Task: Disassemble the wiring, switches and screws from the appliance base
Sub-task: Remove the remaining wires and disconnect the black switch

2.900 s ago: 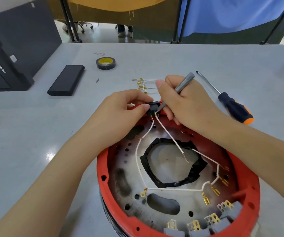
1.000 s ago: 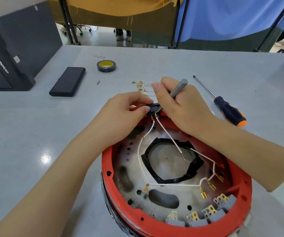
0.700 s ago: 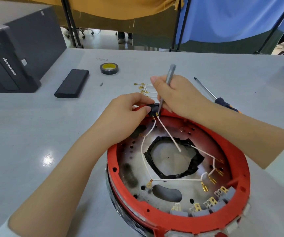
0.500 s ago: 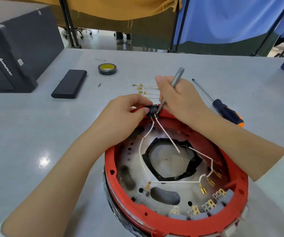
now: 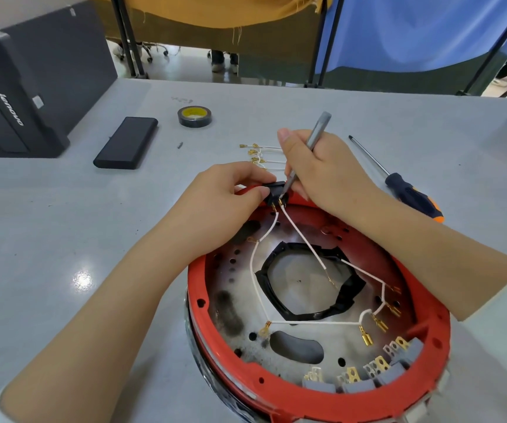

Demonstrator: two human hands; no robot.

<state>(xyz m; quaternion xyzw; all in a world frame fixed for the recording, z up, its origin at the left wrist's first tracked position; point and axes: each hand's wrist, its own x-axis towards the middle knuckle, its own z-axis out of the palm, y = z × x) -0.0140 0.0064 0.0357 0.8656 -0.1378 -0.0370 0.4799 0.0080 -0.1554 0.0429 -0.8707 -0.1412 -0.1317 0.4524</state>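
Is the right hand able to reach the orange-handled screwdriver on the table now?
Probably not at once: the right hand grips the grey tool at the black switch. The screwdriver lies uncovered on the table, so the way is free once the tool is put down.

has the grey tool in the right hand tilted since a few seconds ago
Yes. The grey tool now stands steeper; its tip stays at the black switch on the red base rim.

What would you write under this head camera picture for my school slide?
Left hand pinches a black switch at the red appliance base rim while the right hand works a thin grey tool at its terminals.
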